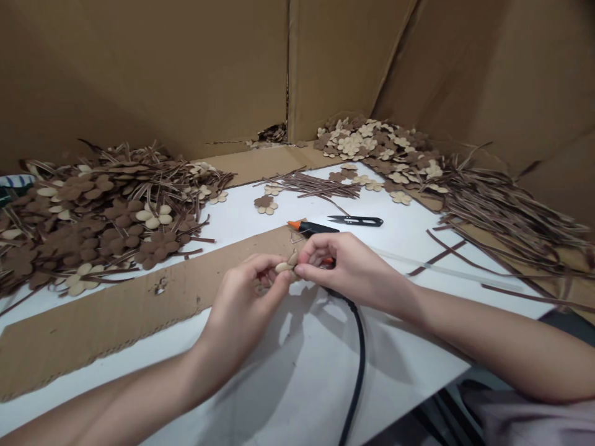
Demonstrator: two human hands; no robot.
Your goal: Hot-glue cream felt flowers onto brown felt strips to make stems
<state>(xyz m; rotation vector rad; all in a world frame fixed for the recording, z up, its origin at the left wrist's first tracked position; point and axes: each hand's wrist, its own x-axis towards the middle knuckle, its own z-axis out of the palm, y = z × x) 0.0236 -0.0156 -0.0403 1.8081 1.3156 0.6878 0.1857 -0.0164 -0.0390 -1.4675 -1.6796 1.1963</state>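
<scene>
Between my two hands, over the middle of the table, is a small cream flower cutout [284, 267], seen nearly edge-on. My left hand [253, 291] pinches it between thumb and fingers. On the other side, the thumb and forefinger of my right hand [337, 263] close on the flower's edge; whether a strip is also between them is hidden. Just behind my right hand lies a black glue gun [317, 228] with an orange tip, its dark cable [360, 347] running toward me. Black thread snips [356, 220] lie a little farther back.
A long cardboard strip [116, 319] crosses the white table [260, 384]. Finished-looking brown and cream flowers with strips [116, 217] pile up at left. Loose flower cutouts [372, 142] heap at back right, beside bundled brown strips [506, 207]. Cardboard walls [162, 68] enclose the back.
</scene>
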